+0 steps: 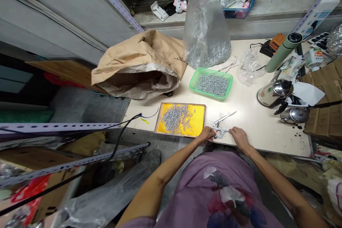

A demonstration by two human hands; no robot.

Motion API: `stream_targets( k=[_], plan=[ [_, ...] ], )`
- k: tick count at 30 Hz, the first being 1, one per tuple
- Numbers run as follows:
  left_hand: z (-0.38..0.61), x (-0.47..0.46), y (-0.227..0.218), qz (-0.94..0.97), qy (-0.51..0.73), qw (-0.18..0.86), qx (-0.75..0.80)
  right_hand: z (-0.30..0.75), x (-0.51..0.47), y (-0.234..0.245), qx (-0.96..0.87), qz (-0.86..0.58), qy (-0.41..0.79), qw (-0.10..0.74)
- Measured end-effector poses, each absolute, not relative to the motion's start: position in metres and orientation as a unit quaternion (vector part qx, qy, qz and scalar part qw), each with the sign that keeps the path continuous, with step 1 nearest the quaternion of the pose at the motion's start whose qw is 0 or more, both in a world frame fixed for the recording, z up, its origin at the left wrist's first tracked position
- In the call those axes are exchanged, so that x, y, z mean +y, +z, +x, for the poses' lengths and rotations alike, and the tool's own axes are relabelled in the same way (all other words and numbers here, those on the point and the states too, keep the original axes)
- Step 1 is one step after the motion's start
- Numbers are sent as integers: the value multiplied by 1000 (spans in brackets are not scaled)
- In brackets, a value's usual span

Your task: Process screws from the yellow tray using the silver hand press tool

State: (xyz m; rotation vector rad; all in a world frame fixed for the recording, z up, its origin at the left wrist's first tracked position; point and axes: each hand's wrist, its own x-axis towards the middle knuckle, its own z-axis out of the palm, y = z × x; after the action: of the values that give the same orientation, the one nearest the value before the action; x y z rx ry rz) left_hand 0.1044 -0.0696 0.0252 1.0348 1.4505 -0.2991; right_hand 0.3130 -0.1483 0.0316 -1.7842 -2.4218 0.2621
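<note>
A brown paper sack [144, 55] is laid, mouth gaping, at the left end of the pale tabletop [267, 133]. On the windowsill [279, 9], a white stand [159, 10], small pink-and-white figurines [178, 5] and a blue plastic basket [236, 14] are lined up. An orange battery pack [277, 41] is seated on a black charger [265, 48] beside a pale green flask [281, 56]. Two metal-lidded pots [272, 92] are set near cardboard boxes [323, 119].
</note>
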Motion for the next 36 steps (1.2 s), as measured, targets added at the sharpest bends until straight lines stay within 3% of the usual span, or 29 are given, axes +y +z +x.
stream_targets(
  k=[20,36],
  plan=[
    [114,-65,37,439,-159,600,650,332,-94,31,-813,-562,148,-39],
    [111,-81,38,423,-107,601,669,324,-98,36,-809,-571,135,-39]
  ],
)
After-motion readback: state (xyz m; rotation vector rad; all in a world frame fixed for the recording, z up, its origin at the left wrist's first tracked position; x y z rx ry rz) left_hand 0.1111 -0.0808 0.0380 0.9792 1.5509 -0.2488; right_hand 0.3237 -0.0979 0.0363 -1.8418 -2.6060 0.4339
